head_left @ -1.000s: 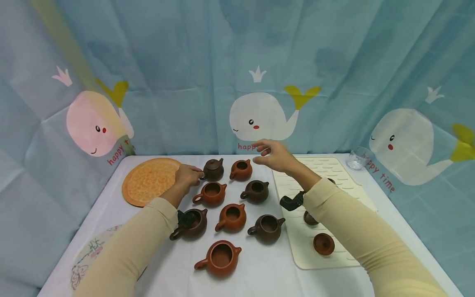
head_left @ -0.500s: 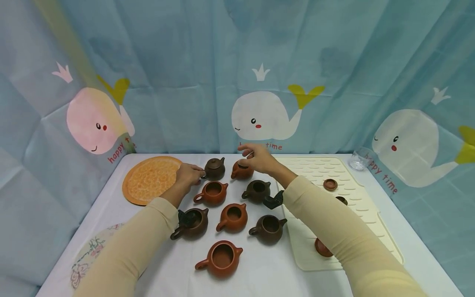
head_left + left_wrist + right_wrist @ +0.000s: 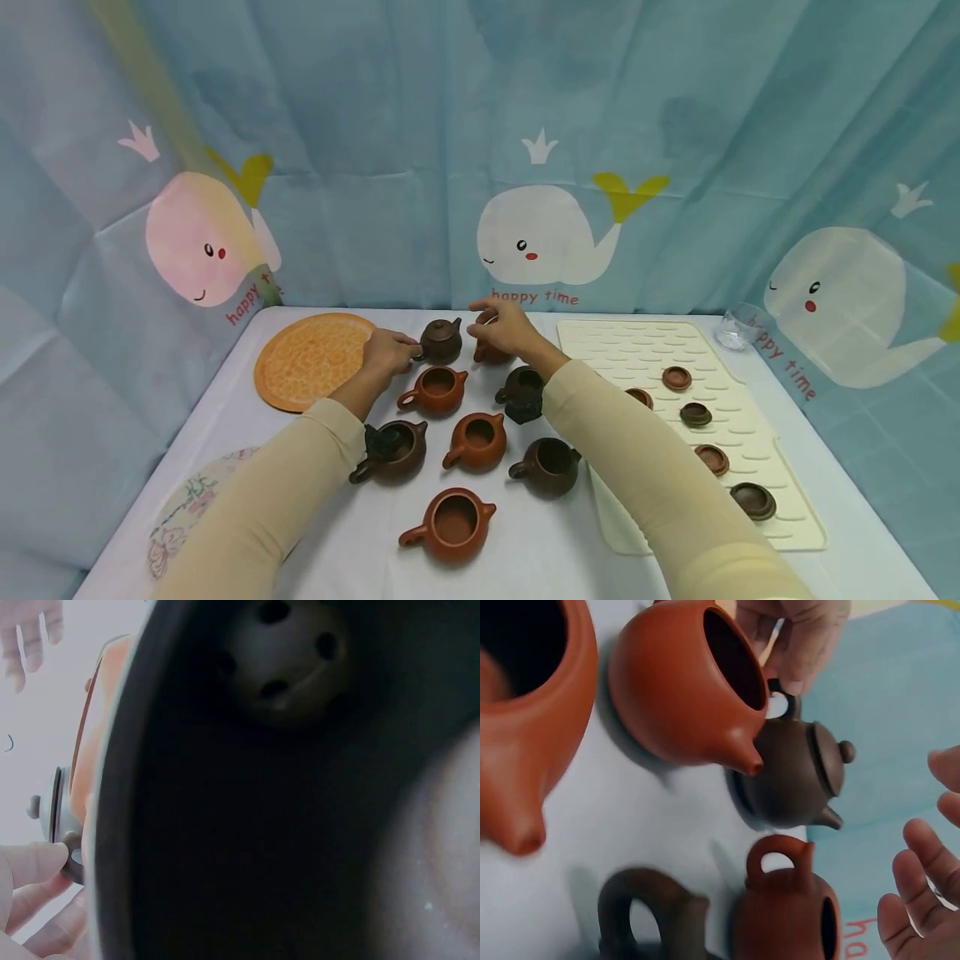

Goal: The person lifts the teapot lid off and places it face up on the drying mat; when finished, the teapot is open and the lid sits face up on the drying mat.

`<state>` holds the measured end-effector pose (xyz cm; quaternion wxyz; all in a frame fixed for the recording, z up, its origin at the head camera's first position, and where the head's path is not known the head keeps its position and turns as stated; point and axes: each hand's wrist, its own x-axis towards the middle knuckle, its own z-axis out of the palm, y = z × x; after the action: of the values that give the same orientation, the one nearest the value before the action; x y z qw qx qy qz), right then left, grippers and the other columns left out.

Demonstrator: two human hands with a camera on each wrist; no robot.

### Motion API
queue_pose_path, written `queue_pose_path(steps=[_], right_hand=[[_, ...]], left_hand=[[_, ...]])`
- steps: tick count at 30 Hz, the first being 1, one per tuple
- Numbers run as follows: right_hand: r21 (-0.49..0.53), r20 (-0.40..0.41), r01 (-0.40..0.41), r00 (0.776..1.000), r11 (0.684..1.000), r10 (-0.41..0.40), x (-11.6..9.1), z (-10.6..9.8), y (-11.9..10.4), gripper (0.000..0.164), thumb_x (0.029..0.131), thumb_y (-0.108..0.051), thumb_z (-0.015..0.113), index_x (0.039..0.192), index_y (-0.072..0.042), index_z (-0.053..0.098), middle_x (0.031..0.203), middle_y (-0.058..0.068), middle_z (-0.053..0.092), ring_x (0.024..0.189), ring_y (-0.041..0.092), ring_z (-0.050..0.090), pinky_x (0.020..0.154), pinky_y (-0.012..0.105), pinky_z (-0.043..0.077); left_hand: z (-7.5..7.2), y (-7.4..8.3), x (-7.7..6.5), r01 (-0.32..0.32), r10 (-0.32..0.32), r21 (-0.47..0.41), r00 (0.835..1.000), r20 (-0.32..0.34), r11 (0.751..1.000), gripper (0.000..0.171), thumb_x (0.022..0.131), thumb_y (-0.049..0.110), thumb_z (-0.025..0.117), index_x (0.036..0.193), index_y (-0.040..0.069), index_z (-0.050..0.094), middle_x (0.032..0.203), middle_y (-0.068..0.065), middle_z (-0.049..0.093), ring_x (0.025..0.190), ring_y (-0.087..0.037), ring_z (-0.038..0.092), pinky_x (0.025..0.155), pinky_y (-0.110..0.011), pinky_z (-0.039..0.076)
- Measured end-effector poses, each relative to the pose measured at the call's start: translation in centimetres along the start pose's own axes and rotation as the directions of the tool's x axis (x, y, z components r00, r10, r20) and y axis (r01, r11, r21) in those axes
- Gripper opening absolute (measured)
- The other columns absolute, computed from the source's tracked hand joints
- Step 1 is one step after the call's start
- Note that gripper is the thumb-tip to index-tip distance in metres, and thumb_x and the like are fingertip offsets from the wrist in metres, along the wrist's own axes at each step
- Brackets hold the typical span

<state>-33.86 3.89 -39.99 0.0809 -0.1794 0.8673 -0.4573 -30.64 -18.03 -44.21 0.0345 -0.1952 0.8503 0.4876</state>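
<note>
In the head view my left hand pinches the handle of a dark brown lidded teapot in the back row. The left wrist view shows the thumb on that handle. My right hand hovers just right of the lidded teapot, over a small red-brown teapot that it partly hides. In the right wrist view its fingers are spread and loosely bent, apart from the lidded teapot. An open dark teapot fills most of the left wrist view, strainer holes showing inside.
Several lidless teapots, red-brown and dark, stand in front of the hands. On the right, a cream mat bears several small lids. A clear cup stands behind it. At left lie a round orange mat and a floral mat.
My right hand has moved left from above the mat's edge to over the small red-brown teapot, uncovering lids on the mat. My left hand keeps its hold on the lidded teapot's handle.
</note>
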Motion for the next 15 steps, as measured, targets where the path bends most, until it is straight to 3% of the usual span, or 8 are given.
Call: queue_pose_path(steps=[6, 9, 15], right_hand=[[0.038, 0.01, -0.071, 0.997, 0.997, 0.071, 0.8, 1.9, 0.0, 0.038, 0.091, -0.018, 0.068, 0.128, -0.013, 0.06, 0.104, 0.008, 0.059, 0.079, 0.032, 0.064, 0.072, 0.041, 0.051], [-0.003, 0.022, -0.089, 0.996, 0.996, 0.089, 1.0, 2.7, 0.2, 0.04, 0.091, -0.021, 0.067, 0.13, -0.016, 0.059, 0.106, 0.006, 0.06, 0.075, 0.035, 0.066, 0.076, 0.044, 0.049], [-0.06, -0.007, -0.029, 1.0, 0.998, 0.028, 1.2, 3.9, 0.5, 0.037, 0.091, -0.02, 0.067, 0.128, -0.015, 0.062, 0.105, 0.006, 0.061, 0.076, 0.021, 0.06, 0.06, 0.034, 0.051]], left_hand=[[-0.1, -0.2, -0.1, 0.004, -0.004, -0.015, 1.0, -0.011, 1.0, 0.015, 0.086, 0.013, 0.071, 0.097, 0.004, 0.075, 0.097, -0.013, 0.066, 0.068, -0.018, 0.062, 0.069, -0.039, 0.053], [0.0, -0.3, -0.2, 0.011, -0.011, -0.01, 1.0, -0.008, 1.0, 0.015, 0.087, 0.013, 0.071, 0.099, 0.004, 0.075, 0.097, -0.013, 0.067, 0.068, -0.019, 0.062, 0.068, -0.038, 0.053], [0.1, -0.1, -0.1, 0.01, -0.01, -0.005, 1.0, -0.006, 1.0, 0.016, 0.088, 0.014, 0.07, 0.1, 0.006, 0.076, 0.097, -0.012, 0.067, 0.07, -0.021, 0.061, 0.06, -0.031, 0.051]])
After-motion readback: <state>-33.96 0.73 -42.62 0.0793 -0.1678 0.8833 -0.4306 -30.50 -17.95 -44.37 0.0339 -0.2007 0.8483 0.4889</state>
